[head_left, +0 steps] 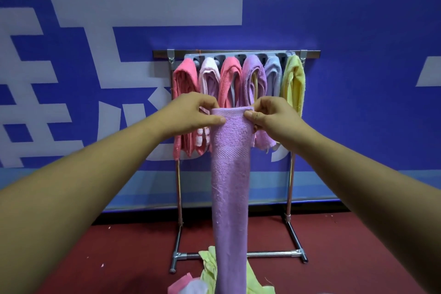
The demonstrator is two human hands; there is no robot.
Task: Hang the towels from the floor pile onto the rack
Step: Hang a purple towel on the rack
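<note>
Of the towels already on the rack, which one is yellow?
The yellow towel at the far right end of the rack, beside the pale blue one; the rest are pinks and purple.

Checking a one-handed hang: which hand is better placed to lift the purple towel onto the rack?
Probably left: the left hand pinches the purple towel below a bare stretch of the rack, beside the leftmost pink towel.

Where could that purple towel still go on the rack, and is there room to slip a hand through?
Hardly. Six hanging towels fill the grey slotted hanger side by side, from the deep pink towel to the yellow towel: no hand gap. Bare: the steel top bar's short ends beyond those two, and red floor either side of the towel pile.
</note>
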